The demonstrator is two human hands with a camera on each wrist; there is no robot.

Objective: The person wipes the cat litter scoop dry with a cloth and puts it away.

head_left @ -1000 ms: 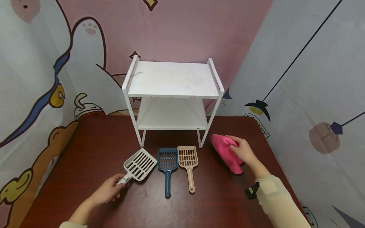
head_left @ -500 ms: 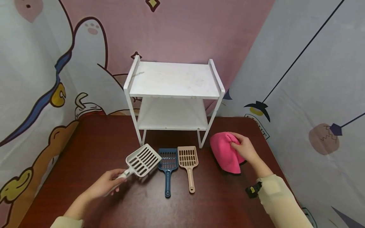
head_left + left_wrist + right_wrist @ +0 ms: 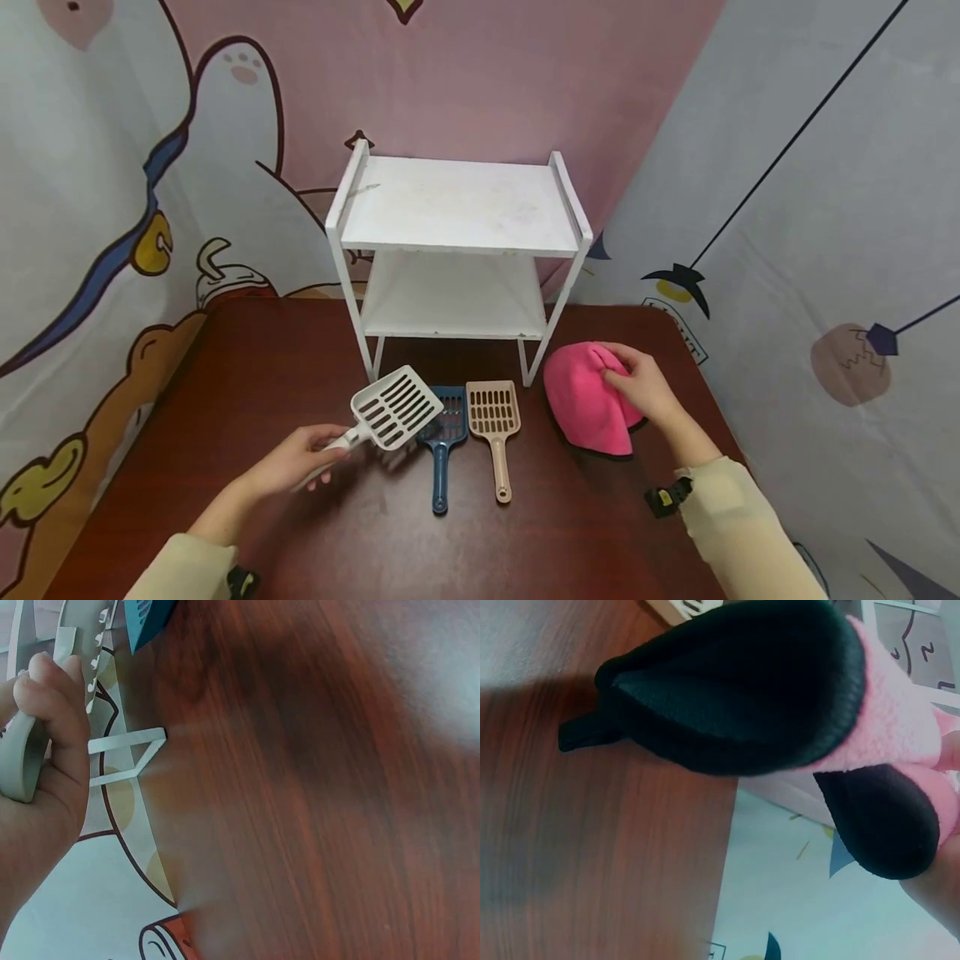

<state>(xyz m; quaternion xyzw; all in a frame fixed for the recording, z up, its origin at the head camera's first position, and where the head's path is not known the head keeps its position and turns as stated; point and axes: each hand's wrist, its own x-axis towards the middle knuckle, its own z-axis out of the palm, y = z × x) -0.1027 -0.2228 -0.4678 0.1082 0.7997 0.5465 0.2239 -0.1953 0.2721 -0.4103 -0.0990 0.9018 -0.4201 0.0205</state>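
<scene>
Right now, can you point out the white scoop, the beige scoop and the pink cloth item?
White scoop (image 3: 396, 408), head view: on its slotted blade.
Beige scoop (image 3: 496, 436), head view: where blade meets handle.
Pink cloth item (image 3: 587, 404), head view: on its broad pink side.

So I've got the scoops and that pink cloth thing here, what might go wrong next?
The left hand holds the white scoop partly over the blue scoop in the head view; lowering it there might knock the blue one into the beige scoop close beside it.

The right hand grips the pink cloth item by a fold, so the soft fabric could slip or sag, or brush the nearby leg of the white shelf.
</scene>
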